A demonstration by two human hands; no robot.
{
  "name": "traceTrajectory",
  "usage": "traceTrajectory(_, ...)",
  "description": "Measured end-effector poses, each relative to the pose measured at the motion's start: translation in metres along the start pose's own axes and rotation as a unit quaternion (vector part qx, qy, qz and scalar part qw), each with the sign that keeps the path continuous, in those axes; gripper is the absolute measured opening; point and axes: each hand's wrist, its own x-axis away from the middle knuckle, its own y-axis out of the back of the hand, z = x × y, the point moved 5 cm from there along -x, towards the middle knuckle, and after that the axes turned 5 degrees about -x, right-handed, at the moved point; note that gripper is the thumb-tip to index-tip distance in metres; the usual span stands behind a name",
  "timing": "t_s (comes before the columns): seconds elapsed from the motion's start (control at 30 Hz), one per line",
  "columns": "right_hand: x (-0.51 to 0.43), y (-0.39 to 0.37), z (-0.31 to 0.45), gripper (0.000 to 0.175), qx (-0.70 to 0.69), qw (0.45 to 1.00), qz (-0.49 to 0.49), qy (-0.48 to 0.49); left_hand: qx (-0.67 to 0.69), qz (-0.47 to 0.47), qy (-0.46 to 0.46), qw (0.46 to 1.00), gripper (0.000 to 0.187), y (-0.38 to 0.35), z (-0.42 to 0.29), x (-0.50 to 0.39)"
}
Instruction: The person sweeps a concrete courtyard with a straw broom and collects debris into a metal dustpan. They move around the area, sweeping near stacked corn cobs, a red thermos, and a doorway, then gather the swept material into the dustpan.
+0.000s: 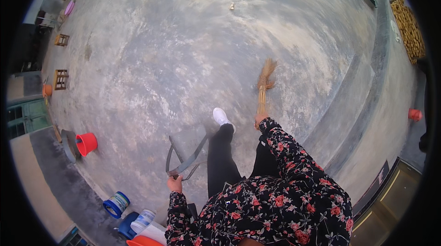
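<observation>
My right hand (261,118) grips the handle of a short straw broom (262,99). The broom's frayed bristles point away from me, over the concrete floor. At my left side, my left hand (175,184) is closed around the handle of a grey metal dustpan (186,165). Its pan blends with the floor colour, so whether it touches the ground is unclear. Between the two tools, a white shoe (221,116) of mine is on the floor. Farther ahead lies a small pale scrap (232,6).
Along the left wall stand a red bucket (86,144), a blue-rimmed tub (117,204) and wooden stools (61,79). A raised concrete step (365,108) runs along the right. Corn cobs (406,25) are stacked at the upper right. A wooden door (389,204) is at the lower right.
</observation>
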Motion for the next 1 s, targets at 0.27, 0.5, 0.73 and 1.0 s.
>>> traceTrajectory(0.27, 0.051, 0.074, 0.203, 0.053, -0.066, 0.990, -0.119, -0.047, 0.003, 0.043, -0.045, 0.998, 0.028, -0.017, -0.111, -0.114)
traceTrajectory(0.5, -0.053, 0.221, 0.289, 0.054, 0.155, 0.953, -0.243, -0.097, -0.061, 0.061, -0.084, 0.993, 0.024, -0.037, -0.216, -0.179)
traceTrajectory(0.73, -0.145, 0.297, 0.339, 0.048, 0.314, 0.935, -0.139, -0.087, 0.059, 0.143, -0.096, 0.983, 0.018, -0.084, -0.288, -0.234)
traceTrajectory(1.0, -0.032, 0.283, 0.321, 0.062, 0.467, 0.879, 0.008, 0.096, 0.014, 0.122, -0.061, 0.991, 0.023, -0.112, -0.340, -0.255)
